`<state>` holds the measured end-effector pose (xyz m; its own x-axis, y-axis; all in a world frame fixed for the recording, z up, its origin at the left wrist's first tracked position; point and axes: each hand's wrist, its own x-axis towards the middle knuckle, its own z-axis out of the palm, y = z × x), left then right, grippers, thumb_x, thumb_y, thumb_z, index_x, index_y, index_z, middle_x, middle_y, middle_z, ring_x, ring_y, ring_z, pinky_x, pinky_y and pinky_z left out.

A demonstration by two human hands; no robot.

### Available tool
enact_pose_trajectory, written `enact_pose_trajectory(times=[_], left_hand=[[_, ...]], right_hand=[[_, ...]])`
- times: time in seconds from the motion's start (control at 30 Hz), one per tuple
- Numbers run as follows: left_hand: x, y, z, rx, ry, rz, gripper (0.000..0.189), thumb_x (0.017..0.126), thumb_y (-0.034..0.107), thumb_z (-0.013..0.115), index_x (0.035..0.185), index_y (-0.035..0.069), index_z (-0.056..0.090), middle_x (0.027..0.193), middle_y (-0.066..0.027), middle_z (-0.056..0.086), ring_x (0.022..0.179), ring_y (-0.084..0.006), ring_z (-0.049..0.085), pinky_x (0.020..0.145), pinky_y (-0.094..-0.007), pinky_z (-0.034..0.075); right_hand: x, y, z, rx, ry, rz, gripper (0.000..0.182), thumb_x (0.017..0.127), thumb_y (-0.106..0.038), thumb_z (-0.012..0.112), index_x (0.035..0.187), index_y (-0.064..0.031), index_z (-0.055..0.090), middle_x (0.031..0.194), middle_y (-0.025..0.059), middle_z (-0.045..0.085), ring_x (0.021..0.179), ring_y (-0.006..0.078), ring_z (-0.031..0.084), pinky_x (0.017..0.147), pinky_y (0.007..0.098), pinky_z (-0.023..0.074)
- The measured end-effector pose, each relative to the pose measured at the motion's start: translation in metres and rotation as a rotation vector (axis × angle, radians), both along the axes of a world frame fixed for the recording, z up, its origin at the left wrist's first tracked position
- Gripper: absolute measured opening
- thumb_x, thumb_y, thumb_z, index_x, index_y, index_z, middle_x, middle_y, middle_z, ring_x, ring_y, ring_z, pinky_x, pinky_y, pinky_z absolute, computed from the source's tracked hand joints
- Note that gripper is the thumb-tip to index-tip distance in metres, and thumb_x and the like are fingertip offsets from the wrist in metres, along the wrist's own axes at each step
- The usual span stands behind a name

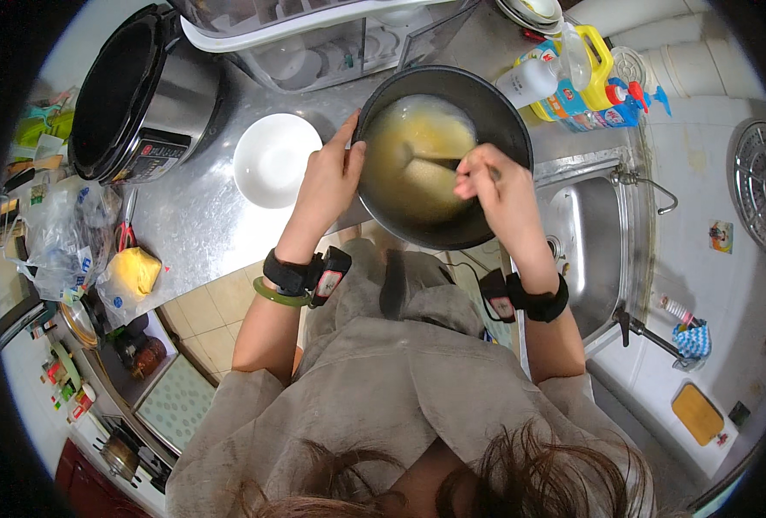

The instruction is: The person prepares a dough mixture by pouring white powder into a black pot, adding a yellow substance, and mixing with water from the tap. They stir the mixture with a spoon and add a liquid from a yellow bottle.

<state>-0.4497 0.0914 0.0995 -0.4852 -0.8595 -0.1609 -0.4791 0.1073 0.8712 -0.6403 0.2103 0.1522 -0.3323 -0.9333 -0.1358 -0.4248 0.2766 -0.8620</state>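
Observation:
A dark round inner pot stands tilted toward me at the counter's front edge. Cloudy yellow liquid, perhaps porridge, covers its bottom. My left hand holds the pot's left rim, with the thumb near the lip and fingers along the outside. In my right hand is the handle of a ladle or spoon; its head dips into the liquid, so its exact shape is partly hidden. Left of the pot sits a white bowl, which holds nothing, close to my left hand.
An open electric cooker stands at the left. Behind the pot is a dish rack box. Detergent bottles are at the back right, above the steel sink. Scissors, plastic bags and a yellow bundle lie left.

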Motion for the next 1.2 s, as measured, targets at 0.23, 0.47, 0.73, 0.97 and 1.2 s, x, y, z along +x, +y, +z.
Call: enact_pose_trajectory(times=[0.23,0.47,0.73,0.97,1.2], left_hand=[[0.001,0.000,0.002,-0.020,-0.002,0.000,0.042,0.089,0.016,0.048,0.130,0.007,0.046,0.064,-0.0237,0.057,0.064,-0.0401,0.059,0.061,-0.0402,0.046],[0.000,0.000,-0.001,-0.003,0.009,-0.005,0.041,0.089,0.016,0.048,0.129,0.007,0.047,0.064,-0.0236,0.057,0.064,-0.0401,0.059,0.061,-0.0395,0.046],[0.000,0.002,-0.003,-0.057,0.009,0.007,0.041,0.089,0.016,0.049,0.128,0.005,0.047,0.062,-0.0230,0.056,0.061,-0.0371,0.060,0.060,-0.0373,0.046],[-0.003,0.001,-0.002,-0.061,-0.003,-0.004,0.041,0.090,0.017,0.048,0.129,0.005,0.047,0.060,-0.0205,0.055,0.056,-0.0335,0.058,0.058,-0.0360,0.046],[0.020,0.015,0.007,0.131,0.032,0.079,0.042,0.094,0.025,0.046,0.133,0.008,0.043,0.053,-0.0071,0.055,0.041,-0.0121,0.049,0.044,-0.0274,0.040]], right_hand=[[-0.016,0.037,0.021,0.098,0.147,-0.048,0.013,0.091,-0.011,0.049,0.084,0.0002,0.053,0.070,0.0115,0.062,0.065,0.0193,0.067,0.058,0.0281,0.0510],[0.004,0.049,0.021,0.183,-0.024,0.107,0.023,0.096,-0.014,0.045,0.082,0.0024,0.053,0.074,0.0069,0.059,0.069,0.0140,0.064,0.063,0.0253,0.0501],[-0.011,0.074,0.046,0.090,0.329,0.121,0.032,0.090,-0.009,0.052,0.122,-0.0005,0.054,0.085,0.0147,0.055,0.076,0.0206,0.061,0.068,0.0284,0.0475],[-0.010,0.107,0.037,-0.123,0.431,0.047,0.035,0.081,-0.001,0.060,0.116,-0.0020,0.059,0.090,0.0120,0.055,0.074,0.0231,0.056,0.069,0.0310,0.0468],[-0.016,0.122,0.018,-0.219,0.391,0.027,0.033,0.084,-0.002,0.056,0.117,-0.0047,0.060,0.094,0.0118,0.060,0.081,0.0204,0.059,0.073,0.0300,0.0477]])
